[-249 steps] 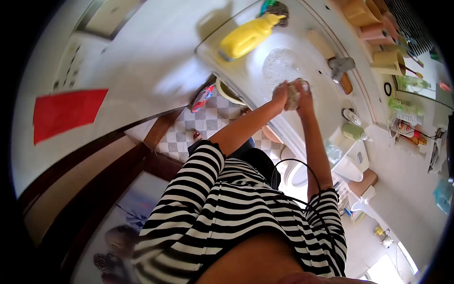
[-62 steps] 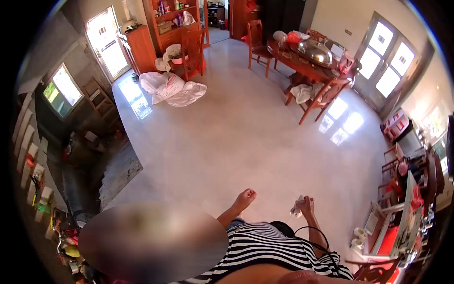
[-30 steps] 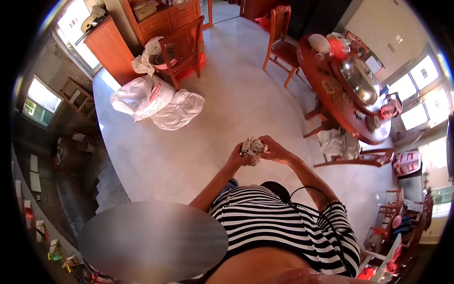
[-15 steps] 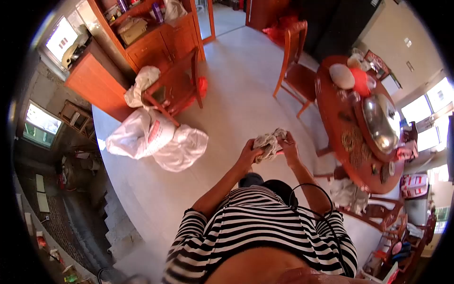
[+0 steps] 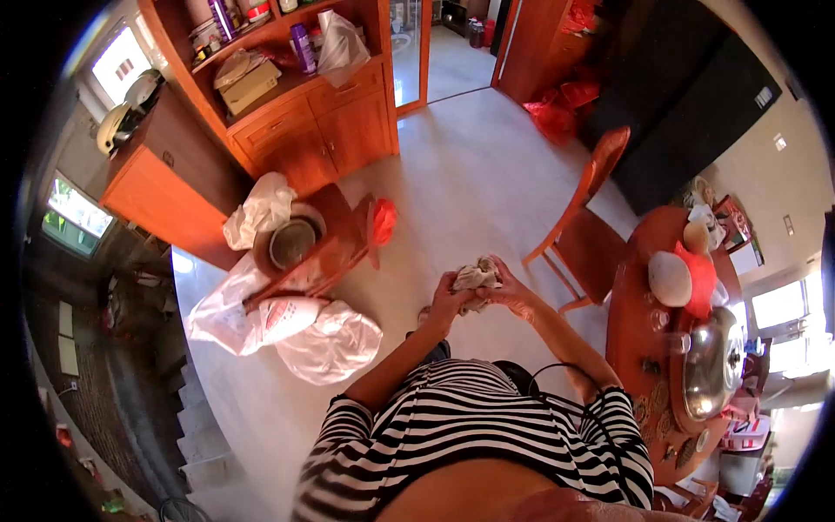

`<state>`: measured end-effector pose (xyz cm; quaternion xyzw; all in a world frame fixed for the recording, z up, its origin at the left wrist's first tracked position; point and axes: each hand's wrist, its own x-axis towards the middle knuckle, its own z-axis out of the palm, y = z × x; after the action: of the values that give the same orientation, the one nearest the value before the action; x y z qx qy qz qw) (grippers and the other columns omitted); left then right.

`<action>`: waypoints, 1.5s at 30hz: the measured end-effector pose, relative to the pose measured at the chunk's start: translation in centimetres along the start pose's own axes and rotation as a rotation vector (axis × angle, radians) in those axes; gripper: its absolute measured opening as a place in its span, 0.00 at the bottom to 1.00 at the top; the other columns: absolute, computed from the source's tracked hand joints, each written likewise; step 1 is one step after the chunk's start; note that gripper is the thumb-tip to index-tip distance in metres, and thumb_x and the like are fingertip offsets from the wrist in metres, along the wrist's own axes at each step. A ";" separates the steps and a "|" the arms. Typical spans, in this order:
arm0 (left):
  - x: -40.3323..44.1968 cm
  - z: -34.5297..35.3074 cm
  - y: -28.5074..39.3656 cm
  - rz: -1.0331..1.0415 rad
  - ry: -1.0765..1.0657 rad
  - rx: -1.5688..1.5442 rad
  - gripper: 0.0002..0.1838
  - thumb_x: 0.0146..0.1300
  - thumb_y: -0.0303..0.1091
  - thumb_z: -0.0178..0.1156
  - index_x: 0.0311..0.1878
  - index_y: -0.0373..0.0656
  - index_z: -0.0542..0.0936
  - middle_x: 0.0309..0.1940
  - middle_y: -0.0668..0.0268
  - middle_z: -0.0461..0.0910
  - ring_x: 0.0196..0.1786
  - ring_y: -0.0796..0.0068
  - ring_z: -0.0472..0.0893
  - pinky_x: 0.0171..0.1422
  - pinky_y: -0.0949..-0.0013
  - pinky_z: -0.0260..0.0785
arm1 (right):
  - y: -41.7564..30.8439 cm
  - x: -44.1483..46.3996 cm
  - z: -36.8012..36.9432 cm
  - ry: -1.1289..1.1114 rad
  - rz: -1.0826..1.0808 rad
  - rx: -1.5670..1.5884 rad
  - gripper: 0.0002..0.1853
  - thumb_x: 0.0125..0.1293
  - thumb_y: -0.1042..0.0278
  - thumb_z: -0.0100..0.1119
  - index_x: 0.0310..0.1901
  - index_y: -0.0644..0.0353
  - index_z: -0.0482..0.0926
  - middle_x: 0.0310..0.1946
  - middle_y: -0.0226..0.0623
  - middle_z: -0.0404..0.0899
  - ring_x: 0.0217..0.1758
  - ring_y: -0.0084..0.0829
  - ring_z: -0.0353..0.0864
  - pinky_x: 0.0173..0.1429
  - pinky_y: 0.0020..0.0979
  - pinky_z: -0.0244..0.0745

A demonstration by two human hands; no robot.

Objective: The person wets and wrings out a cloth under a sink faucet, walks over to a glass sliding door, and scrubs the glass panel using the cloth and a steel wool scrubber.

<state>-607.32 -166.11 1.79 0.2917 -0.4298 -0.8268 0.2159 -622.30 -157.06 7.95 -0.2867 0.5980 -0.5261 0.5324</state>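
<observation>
- The crumpled pale cloth (image 5: 477,273) is up in front of my striped top (image 5: 487,409), above the floor (image 5: 444,187).
- My left hand (image 5: 444,304) and right hand (image 5: 515,296) grip it from either side, fingers curled around it.
- Ahead to the right, a wooden chair (image 5: 587,248) stands beside the table (image 5: 628,326).
- To the left, white sacks (image 5: 332,348) lie on the floor.

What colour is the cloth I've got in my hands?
The cloth looks pale greyish beige; it shows in the head view, the only one.

daylight glares through windows (image 5: 781,306) on both sides; pale floor (image 5: 452,191) gleams, lower left dim; fisheye edges curve into black.
</observation>
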 end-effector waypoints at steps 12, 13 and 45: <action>30.8 6.0 12.7 -0.207 -0.162 -0.018 0.24 0.53 0.32 0.68 0.49 0.48 0.65 0.41 0.67 0.74 0.37 0.76 0.77 0.31 0.71 0.73 | -8.1 25.7 -16.3 0.528 -0.301 -0.043 0.25 0.59 0.78 0.52 0.61 0.60 0.69 0.46 0.33 0.76 0.43 0.21 0.75 0.46 0.23 0.72; 33.8 6.1 13.1 -0.222 -0.147 -0.056 0.24 0.53 0.34 0.68 0.49 0.49 0.65 0.40 0.68 0.74 0.36 0.78 0.77 0.30 0.72 0.73 | -9.4 28.2 -17.1 0.546 -0.343 -0.026 0.25 0.59 0.80 0.51 0.60 0.59 0.69 0.45 0.32 0.76 0.43 0.21 0.76 0.46 0.23 0.73; 106.2 -6.7 45.4 0.108 0.260 -0.464 0.18 0.53 0.23 0.57 0.47 0.48 0.66 0.39 0.63 0.77 0.35 0.68 0.81 0.31 0.62 0.79 | -54.3 115.0 -41.9 -0.184 -0.201 -0.475 0.22 0.63 0.53 0.60 0.53 0.57 0.75 0.37 0.24 0.76 0.37 0.16 0.73 0.31 0.20 0.71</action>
<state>-676.29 -258.99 5.22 0.3147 -0.2123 -0.8460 0.3744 -704.30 -262.70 15.14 -0.5080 0.6224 -0.3929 0.4474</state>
